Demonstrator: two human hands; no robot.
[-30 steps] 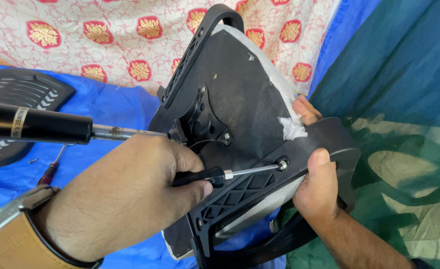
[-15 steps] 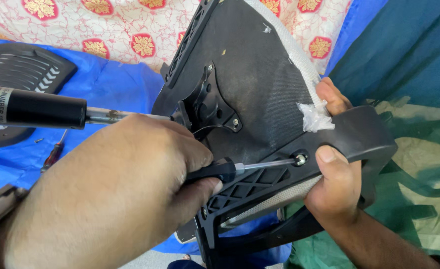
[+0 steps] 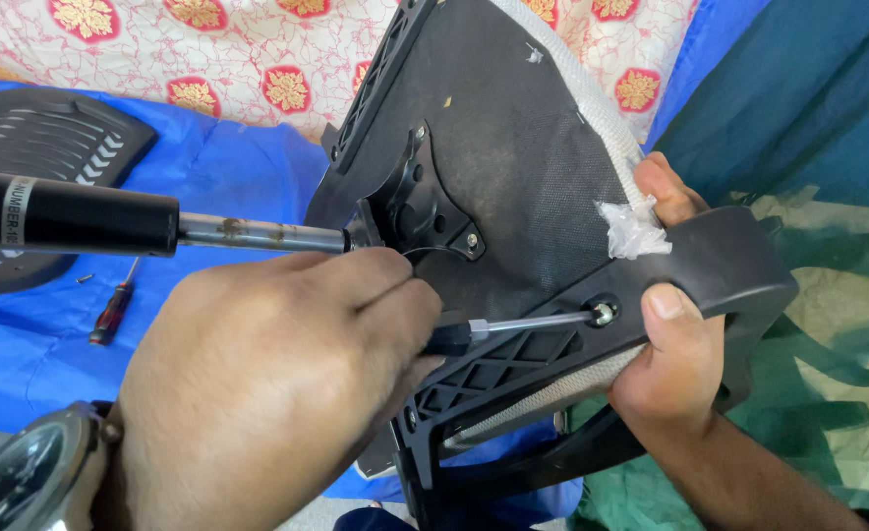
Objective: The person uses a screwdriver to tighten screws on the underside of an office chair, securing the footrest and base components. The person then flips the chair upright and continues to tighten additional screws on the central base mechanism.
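Screw (image 3: 604, 314) sits in a round recess of the black plastic armrest bracket (image 3: 720, 265), at about 3 o'clock from frame centre. Screwdriver (image 3: 513, 325) tip is seated in its head; the shaft runs back toward 9 o'clock into my left hand (image 3: 277, 383).

Left-hand fingers are wrapped shut around the screwdriver's black handle, which is mostly hidden under my knuckles. Right hand (image 3: 675, 344) has its fingers clamped on the bracket: thumb pressed flat just at 4 o'clock of the screw, the other fingers curled over the top edge at 12 o'clock.

Against half a second ago: my left hand has pulled back and down, so more of the shaft shows, and a wristwatch (image 3: 31, 472) now shows at 7 o'clock. The view has drawn closer; the tip stays on the screw and the right-hand grip is unchanged.

Around it: the chair seat underside (image 3: 513, 147), black fabric, stands tilted on edge, with a torn scrap of clear plastic (image 3: 631, 231) just beside my right fingers. A gas-lift cylinder (image 3: 71, 214) juts out toward 9 o'clock from the seat's mounting plate (image 3: 425, 202). On the blue sheet (image 3: 228, 167) lies a small red-handled screwdriver (image 3: 112, 313), well apart. A slotted black panel (image 3: 51, 138) lies at 10 o'clock. My left hand blocks the bracket's lower ribbed part.
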